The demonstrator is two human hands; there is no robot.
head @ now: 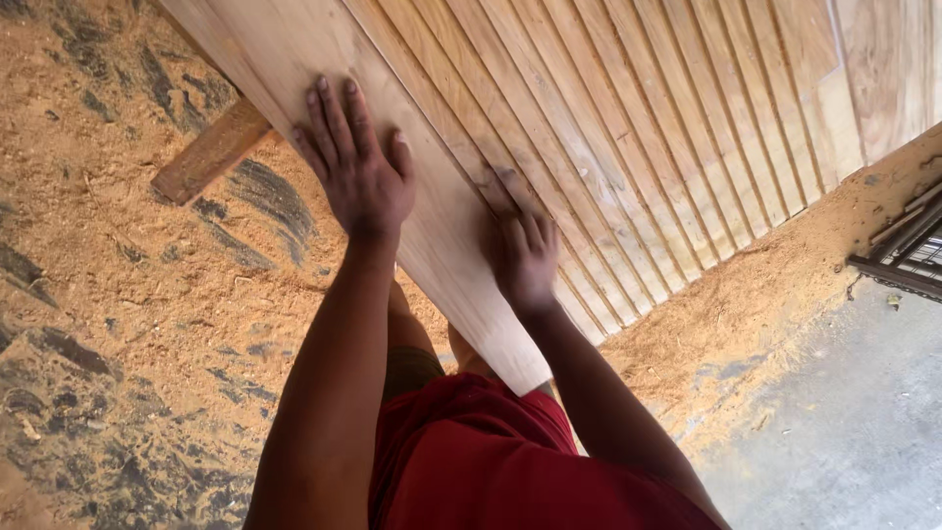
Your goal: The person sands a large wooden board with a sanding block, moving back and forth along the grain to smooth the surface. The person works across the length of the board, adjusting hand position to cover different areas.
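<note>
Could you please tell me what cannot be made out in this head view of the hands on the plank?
- Plank: far end cut off by the top edge.
- Right hand: fingertips blurred against the slats.
- Left hand: palm hidden, pressed flat on the plank.
- What supports the plank: hidden beneath it.

plank (432, 216) lies beside stacked boards (667, 128); wood scrap (211, 152) on sawdust floor (128, 294) left.
</note>
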